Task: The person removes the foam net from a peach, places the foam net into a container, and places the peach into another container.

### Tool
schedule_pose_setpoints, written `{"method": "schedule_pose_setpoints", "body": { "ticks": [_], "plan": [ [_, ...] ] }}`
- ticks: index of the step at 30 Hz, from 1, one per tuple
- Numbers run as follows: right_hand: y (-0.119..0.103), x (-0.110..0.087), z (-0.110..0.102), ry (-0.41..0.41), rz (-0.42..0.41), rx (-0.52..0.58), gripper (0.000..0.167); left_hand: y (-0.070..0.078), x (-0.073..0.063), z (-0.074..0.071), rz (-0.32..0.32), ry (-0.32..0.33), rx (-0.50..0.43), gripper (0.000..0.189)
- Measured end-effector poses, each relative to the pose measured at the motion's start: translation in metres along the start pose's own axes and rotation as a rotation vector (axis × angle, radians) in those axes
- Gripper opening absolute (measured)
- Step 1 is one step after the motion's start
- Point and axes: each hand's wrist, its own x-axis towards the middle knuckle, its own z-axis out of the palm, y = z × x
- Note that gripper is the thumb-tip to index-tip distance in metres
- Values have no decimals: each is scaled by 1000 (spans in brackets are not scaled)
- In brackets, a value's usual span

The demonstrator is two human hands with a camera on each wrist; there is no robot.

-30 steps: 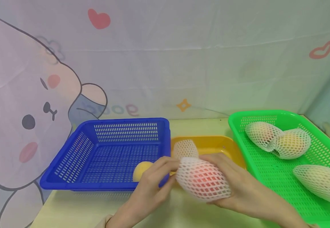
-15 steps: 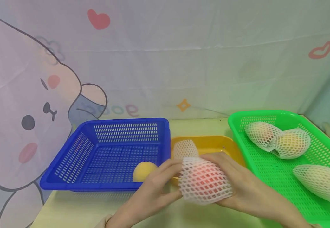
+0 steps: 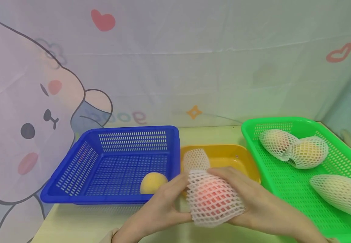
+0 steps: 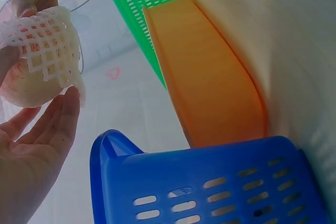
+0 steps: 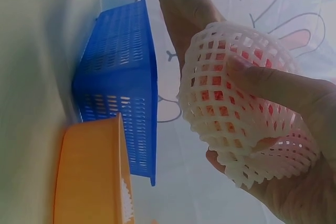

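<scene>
A round red-and-pale fruit in a white foam net (image 3: pixel 214 199) is held between both hands in the head view. From the right, my right hand (image 3: pixel 257 202) grips it, its thumb pressing on the net (image 5: pixel 210 103) in the right wrist view. My left hand (image 3: pixel 160 209) is at the net's other side, fingers and thumb pinching around its edge. In the left wrist view the lower part of the fruit (image 4: pixel 29 87) shows bare below the net, with left fingertips (image 4: pixel 71 98) at the net's rim. The fruit's exact kind is unclear.
A blue basket (image 3: pixel 110 199) on the left has a yellow fruit (image 3: pixel 153 183) inside. An orange-yellow tray (image 3: pixel 228 148) behind the hands holds a loose foam net (image 3: pixel 196 158). The green basket (image 3: pixel 266 182) at right contains several net-wrapped fruits (image 3: pixel 310 152).
The netted fruit has tilted and come slightly lower, and the net's near end now hangs wider. My left fingers have shifted along the net. My right hand keeps its grip.
</scene>
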Motion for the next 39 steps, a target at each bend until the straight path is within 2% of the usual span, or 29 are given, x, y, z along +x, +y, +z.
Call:
{"method": "schedule_pose_setpoints", "body": {
  "ticks": [3, 5, 10, 12, 18, 22, 24, 28, 34, 39],
  "plan": [
    [-1, 0, 2, 4, -2, -9, 82, 2, 0, -1, -42, -30, -27, 69],
    [-2, 0, 3, 6, -6, -3, 83, 2, 0, -2, -46, -40, -35, 67],
    [-3, -1, 6, 9, 12, 4, 86, 1, 0, -1, 29, -26, -22, 75],
    [-3, -1, 7, 12, 17, -5, 88, 1, 0, -1, 33, -21, -25, 79],
    [-3, 1, 8, 20, 14, -17, 89, 2, 0, -2, 1, -21, -35, 85],
    [-2, 3, 6, 65, -23, -30, 88, 4, 0, -2, -45, -16, -75, 89],
    [-1, 4, 5, 101, -54, -18, 85, 4, 0, -3, -75, -6, -109, 89],
    [2, 6, 2, 160, -82, -17, 79, 3, 0, -3, -83, 22, -125, 88],
    [4, 5, 1, 194, -48, -2, 65, 3, 0, -4, -94, 39, -145, 87],
    [4, 5, -1, 226, -43, 29, 57, 5, 0, -6, -143, 52, -166, 87]
  ]
}}
